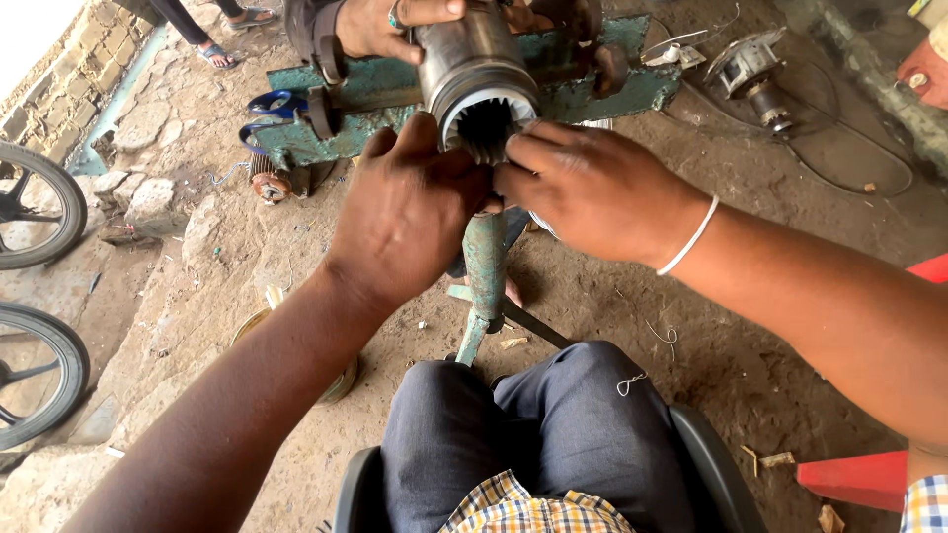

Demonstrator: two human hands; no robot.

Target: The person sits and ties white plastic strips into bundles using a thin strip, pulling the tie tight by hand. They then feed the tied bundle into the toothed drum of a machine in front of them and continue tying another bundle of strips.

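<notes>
at the open mouth of the metal cylinder (477, 74), both hands meeting. left hand (410, 212) laid back-up against the lower left of the rim, thumb and fingers curled forward and out of sight behind the knuckles; cannot tell whether pinched on anything. right hand (592, 192) pressed in from the right, fingers bunched together and bent toward the dark toothed slots inside the opening, tips touching the left hand just under the rim; cannot tell if anything is held there either. white band (688, 237) round the right wrist.

cylinder lying on its side, open end facing the camera, pale ring round the slotted core, resting on a green metal stand (592, 89) with a green post (484, 266) running down between the knees. another person's hand (390, 25) gripping the top of the cylinder from the far side, a ring on one finger.

below, grey trousers (533, 424) and a checked shirt, on a dark chair (711, 464). beyond the stand on the dirt floor (750, 326), a small motor part (750, 69) with wires trailing. blue-handled tool (272, 104) hanging at the stand's left end. two bicycle wheels (35, 207) at the far left edge, beside rough stones. red object (859, 479) at the lower right.
</notes>
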